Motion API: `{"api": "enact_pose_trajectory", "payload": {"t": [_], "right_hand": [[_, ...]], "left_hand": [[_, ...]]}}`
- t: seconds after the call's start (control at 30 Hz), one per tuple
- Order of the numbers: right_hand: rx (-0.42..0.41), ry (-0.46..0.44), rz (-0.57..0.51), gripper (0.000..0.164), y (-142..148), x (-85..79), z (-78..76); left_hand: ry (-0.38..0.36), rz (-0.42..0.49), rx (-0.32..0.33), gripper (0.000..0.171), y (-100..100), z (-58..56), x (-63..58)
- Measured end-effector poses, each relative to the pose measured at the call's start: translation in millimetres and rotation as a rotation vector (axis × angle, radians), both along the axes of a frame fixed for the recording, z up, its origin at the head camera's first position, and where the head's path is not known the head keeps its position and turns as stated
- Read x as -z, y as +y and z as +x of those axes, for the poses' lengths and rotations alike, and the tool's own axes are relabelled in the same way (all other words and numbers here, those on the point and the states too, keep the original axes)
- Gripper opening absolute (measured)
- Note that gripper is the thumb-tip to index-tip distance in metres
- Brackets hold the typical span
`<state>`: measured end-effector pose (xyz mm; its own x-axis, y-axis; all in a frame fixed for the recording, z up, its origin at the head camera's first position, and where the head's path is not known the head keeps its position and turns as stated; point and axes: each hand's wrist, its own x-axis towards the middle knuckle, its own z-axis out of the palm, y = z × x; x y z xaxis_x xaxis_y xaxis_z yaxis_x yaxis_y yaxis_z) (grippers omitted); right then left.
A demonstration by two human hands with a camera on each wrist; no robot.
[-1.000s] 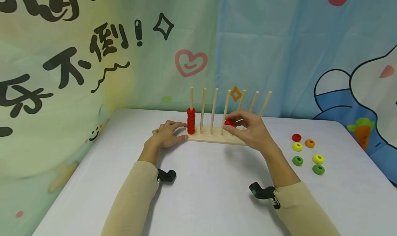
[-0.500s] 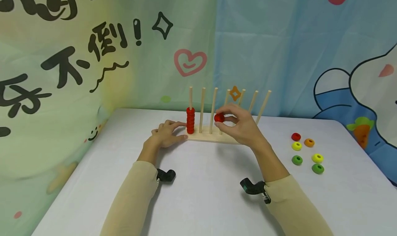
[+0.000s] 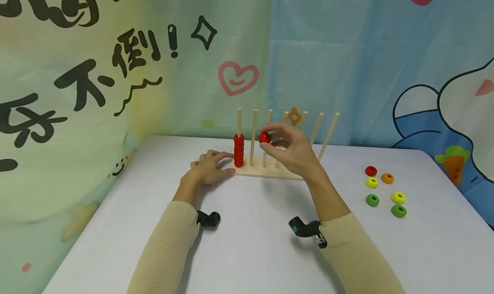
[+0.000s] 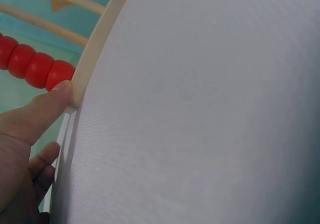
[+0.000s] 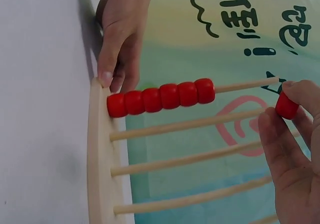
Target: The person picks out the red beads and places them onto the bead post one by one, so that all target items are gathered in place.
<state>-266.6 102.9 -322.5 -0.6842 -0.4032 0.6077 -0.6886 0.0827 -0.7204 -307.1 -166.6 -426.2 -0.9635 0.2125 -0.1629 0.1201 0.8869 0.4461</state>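
A wooden rack of upright pegs (image 3: 257,170) stands near the back of the table. Its leftmost peg carries a stack of several red beads (image 3: 239,151), with bare wood above. My left hand (image 3: 208,167) rests at the rack's left end, the thumb (image 4: 59,92) on the base beside the lowest bead. Between thumb and fingertips my right hand (image 3: 289,148) pinches a red bead (image 3: 264,137), raised in front of the pegs. In the right wrist view that held bead (image 5: 286,106) is near the tip of the stacked peg (image 5: 245,87).
Several loose beads lie on the table at the right: a red one (image 3: 371,171), an orange one (image 3: 387,178), yellow ones (image 3: 398,198) and green ones (image 3: 399,211). A printed cloth backdrop (image 3: 316,49) hangs behind the table (image 3: 239,242).
My right hand has moved left and a little upward with the red bead, from the rack's right part toward its left pegs. The left hand stays at the base.
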Motion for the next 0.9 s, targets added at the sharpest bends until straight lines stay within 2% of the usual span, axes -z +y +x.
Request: {"api": "enact_pose_trajectory", "payload": {"t": [0.37, 0.67, 0.9], "right_hand": [[-0.043, -0.003, -0.096, 0.037, -18.7, -7.5, -4.5], [-0.07, 0.012, -0.083, 0.036, -30.5, -9.5, -13.5], [-0.047, 0.032, -0.146, 0.033, -39.8, -10.9, -17.6]], "left_hand": [[-0.007, -0.007, 0.014, 0.059, 2.7, -1.5, 0.9], [0.006, -0.021, -0.002, 0.059, 0.3, -1.1, 0.0], [0.0, -0.026, 0.007, 0.059, 0.5, -0.9, -2.3]]}}
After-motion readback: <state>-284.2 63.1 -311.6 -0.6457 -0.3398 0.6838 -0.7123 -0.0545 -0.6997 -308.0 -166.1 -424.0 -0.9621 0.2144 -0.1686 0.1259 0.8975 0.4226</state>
